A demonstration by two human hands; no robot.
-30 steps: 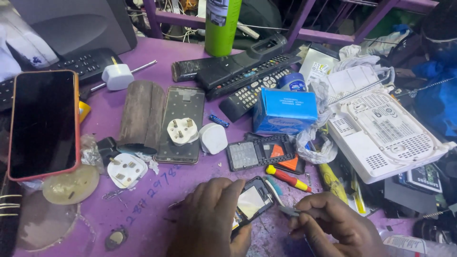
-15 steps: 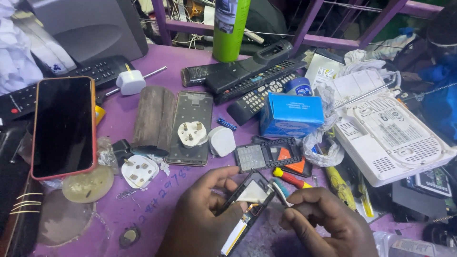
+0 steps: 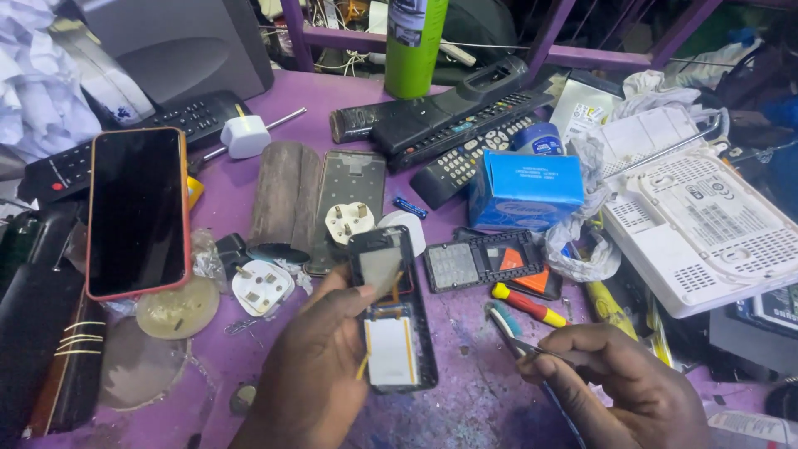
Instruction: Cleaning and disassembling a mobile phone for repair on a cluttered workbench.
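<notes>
Holding opened small black phone with white battery (image 3: pixel 391 328) in left hand (image 3: pixel 320 374) above purple table (image 3: pixel 465 399); right hand (image 3: pixel 628 387) pinching thin metal tweezers (image 3: pixel 532 347). Best kept steady, tips approaching slowly.

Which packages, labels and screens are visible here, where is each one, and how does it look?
Blue box: centre right, small carton with pale print.
Green can: top centre, upright, label partly dark.
Smartphone: left, flat, dark blank screen, red case.
Opened small phone: held by left hand, small blank screen, white battery.
White router: right, underside up, pale label.
</notes>
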